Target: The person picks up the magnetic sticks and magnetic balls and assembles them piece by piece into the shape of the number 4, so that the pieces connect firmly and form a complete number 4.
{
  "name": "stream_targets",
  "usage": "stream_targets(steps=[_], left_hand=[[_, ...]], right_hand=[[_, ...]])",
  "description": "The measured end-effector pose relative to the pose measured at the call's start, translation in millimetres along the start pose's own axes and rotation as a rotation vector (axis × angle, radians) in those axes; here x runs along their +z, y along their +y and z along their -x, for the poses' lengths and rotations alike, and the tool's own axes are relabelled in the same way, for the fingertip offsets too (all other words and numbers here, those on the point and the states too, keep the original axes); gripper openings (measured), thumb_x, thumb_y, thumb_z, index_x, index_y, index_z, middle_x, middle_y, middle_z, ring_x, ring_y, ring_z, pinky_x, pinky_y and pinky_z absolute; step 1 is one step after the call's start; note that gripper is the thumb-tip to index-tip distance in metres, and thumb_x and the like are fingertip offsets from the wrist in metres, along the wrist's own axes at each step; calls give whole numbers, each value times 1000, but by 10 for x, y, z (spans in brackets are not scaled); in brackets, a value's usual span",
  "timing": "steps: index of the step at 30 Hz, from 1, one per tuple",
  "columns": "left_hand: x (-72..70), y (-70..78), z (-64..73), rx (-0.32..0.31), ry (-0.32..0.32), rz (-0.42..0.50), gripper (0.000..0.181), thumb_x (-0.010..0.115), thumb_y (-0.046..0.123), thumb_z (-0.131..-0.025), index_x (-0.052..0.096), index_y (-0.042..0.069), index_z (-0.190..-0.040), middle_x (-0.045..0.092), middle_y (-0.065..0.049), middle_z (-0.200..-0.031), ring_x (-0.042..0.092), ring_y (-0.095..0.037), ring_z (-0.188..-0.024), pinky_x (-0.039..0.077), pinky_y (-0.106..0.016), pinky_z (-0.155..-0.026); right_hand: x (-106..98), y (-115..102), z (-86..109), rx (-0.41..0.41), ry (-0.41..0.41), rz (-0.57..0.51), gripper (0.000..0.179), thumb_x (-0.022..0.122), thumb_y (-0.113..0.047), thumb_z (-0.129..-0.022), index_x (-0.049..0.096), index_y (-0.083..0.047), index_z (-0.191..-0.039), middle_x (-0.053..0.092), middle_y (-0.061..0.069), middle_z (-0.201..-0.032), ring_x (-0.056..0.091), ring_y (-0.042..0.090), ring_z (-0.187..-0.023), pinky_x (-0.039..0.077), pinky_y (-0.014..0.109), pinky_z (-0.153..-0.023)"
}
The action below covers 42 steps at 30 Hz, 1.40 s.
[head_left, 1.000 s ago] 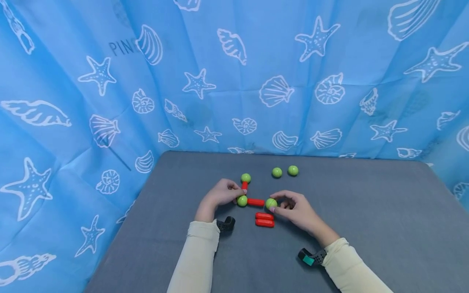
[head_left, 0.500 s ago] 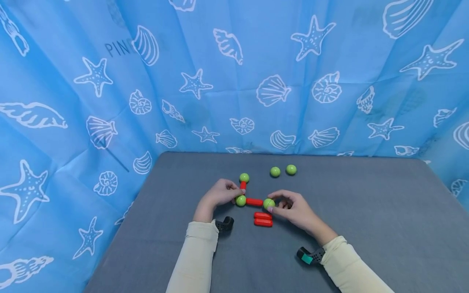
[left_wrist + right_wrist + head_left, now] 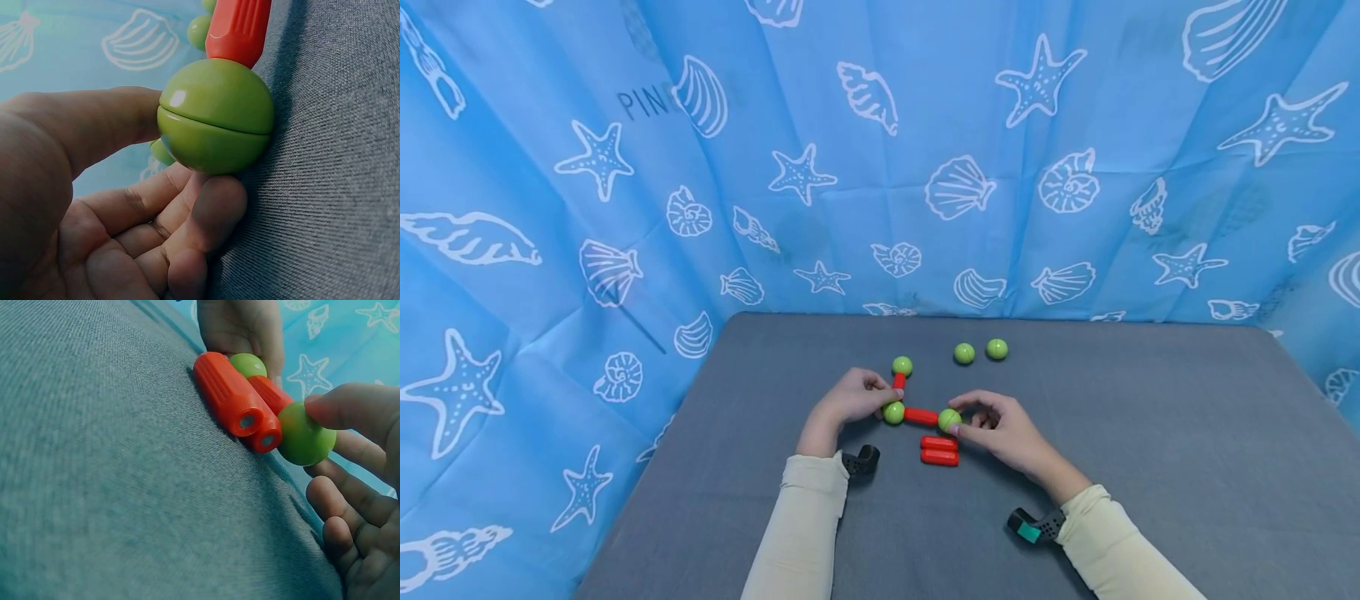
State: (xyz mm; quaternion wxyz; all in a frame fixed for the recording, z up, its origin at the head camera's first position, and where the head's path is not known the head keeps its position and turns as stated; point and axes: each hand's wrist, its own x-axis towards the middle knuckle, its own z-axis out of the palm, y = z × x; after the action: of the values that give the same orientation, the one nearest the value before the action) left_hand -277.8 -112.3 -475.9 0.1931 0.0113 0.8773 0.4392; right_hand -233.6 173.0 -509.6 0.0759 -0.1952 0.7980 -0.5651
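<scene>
My left hand (image 3: 854,400) grips a green ball (image 3: 215,119) at the corner of an L of balls and red rods. One red rod (image 3: 899,381) runs from that corner back to another green ball (image 3: 902,366). A second red rod (image 3: 921,416) extends to the right from the corner. At its right end my right hand (image 3: 1003,425) pinches a further green ball (image 3: 306,434) between thumb and fingers, the ball right against the rod's tip. Two loose red rods (image 3: 939,457) lie side by side in front, with silvery discs in their ends in the right wrist view.
Two spare green balls (image 3: 964,353) sit toward the back of the grey cloth-covered table (image 3: 1150,433). Behind it hangs a blue curtain (image 3: 865,217) with white shell and starfish prints. Each wrist wears a black strap (image 3: 1036,525).
The ball in my right hand has come slightly left, and the small gap between it and the red rod has closed. My left hand keeps its place at the corner ball.
</scene>
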Motion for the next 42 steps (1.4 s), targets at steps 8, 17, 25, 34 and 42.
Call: stream_targets(steps=[8, 17, 25, 34, 42], left_hand=[[6, -2, -1, -2, -1, 3, 28, 73, 42, -100, 79, 14, -102, 72, -4, -94, 65, -19, -83, 48, -31, -73], [19, -5, -17, 11, 5, 0, 27, 73, 41, -100, 79, 15, -102, 72, -4, -96, 66, -19, -82, 50, -31, -74], [25, -5, -9, 20, 18, -8, 27, 73, 41, -100, 78, 14, -103, 72, -4, -97, 67, -19, -83, 51, -32, -76], [19, -14, 2, 16, 20, -6, 28, 72, 40, -101, 79, 13, -100, 72, -4, -96, 66, -19, -81, 50, -31, -73], [7, -9, -19, 21, 4, 16, 34, 63, 40, -105, 78, 11, -98, 73, -5, -95, 69, -19, -80, 52, -32, -77]], right_hand=[[14, 12, -5, 17, 23, 8, 33, 81, -18, -96, 73, -6, -125, 68, 11, -103, 56, 11, -75, 47, 24, -64], [13, -10, -15, 53, 59, 34, 29, 80, -20, -97, 74, -13, -124, 64, 6, -92, 55, 13, -72, 46, 26, -61], [1, -4, -51, 33, 70, 27, 29, 78, -18, -98, 73, -10, -125, 62, 9, -89, 54, 13, -68, 46, 26, -58], [7, -4, -58, 48, 63, 23, 29, 78, -19, -98, 73, -11, -126, 64, 13, -95, 55, 12, -69, 46, 25, -59], [4, -10, -48, 56, 75, 25, 29, 78, -18, -98, 73, -10, -125, 63, 12, -92, 53, 11, -67, 45, 25, -58]])
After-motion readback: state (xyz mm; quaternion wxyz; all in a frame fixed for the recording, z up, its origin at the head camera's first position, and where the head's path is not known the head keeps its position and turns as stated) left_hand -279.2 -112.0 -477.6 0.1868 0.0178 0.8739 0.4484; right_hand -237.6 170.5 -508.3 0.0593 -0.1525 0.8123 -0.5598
